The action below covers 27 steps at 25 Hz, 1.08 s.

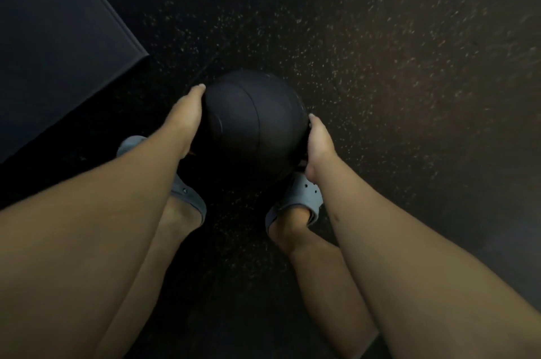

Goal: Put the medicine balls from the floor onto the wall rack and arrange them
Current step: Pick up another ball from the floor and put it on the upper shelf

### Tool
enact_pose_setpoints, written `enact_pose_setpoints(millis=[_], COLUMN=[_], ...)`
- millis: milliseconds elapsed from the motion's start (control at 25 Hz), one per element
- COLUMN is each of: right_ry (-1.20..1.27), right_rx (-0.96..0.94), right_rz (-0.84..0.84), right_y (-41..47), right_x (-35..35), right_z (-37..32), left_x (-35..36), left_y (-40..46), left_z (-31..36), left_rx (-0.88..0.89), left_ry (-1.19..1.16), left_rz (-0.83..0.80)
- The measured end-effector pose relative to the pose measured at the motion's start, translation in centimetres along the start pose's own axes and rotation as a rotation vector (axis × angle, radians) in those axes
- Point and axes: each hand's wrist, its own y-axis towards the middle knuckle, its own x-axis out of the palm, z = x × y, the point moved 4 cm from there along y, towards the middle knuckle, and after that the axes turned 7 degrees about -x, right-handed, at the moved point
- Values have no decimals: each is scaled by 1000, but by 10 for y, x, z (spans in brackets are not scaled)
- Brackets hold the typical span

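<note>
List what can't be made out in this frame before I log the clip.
- Wall rack: outside the head view.
- Other balls: none visible.
- Left hand and right hand fingers: mostly hidden behind the medicine ball.
- Ball markings: too dark to read.
- Ball resting or lifted: unclear from above.
- Dark box: cut off by the left edge.
- Floor: blurred at right.

One black medicine ball (251, 124) is in view. Two bare hands are on it, a left hand (187, 112) and a right hand (319, 144). Two grey perforated clogs (301, 197) are on the feet. One dark padded box (58, 45) stands at upper left.
</note>
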Motion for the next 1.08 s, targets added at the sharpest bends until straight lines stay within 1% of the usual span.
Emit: enact_pose_setpoints(millis=[80, 160, 280, 360, 520, 640, 800, 840, 960, 1080], right_ry=[78, 126, 134, 155, 52, -24, -113, -141, -217, -262], right_rx=[44, 52, 24, -5, -148, -302, -533, -593, -792, -996], right_rz=[-65, -71, -57, -60, -83, -161, -286, -310, -489, -692], right_y=[17, 20, -10, -48, -156, -274, -448, -486, -630, -773], right_x=[8, 9, 6, 3, 5, 31, 89, 103, 161, 222], right_z=[4, 6, -1, -13, -60, -112, -179, -193, -217, -210], left_x=[9, 12, 5, -6, -44, -101, -206, -230, -326, -416], left_y=[14, 16, -7, -43, -156, -273, -438, -473, -598, -705], left_z=[-1, -1, -2, -2, 6, 24, 46, 48, 40, -7], left_rx=[-16, -6, 10, 27, 82, 163, 371, 442, 723, 983], left_ry=[-166, -224, -285, -331, -457, -578, -739, -772, -891, -1051], left_rz=[-106, -169, -193, -206, -210, -221, -227, -234, -211, -113])
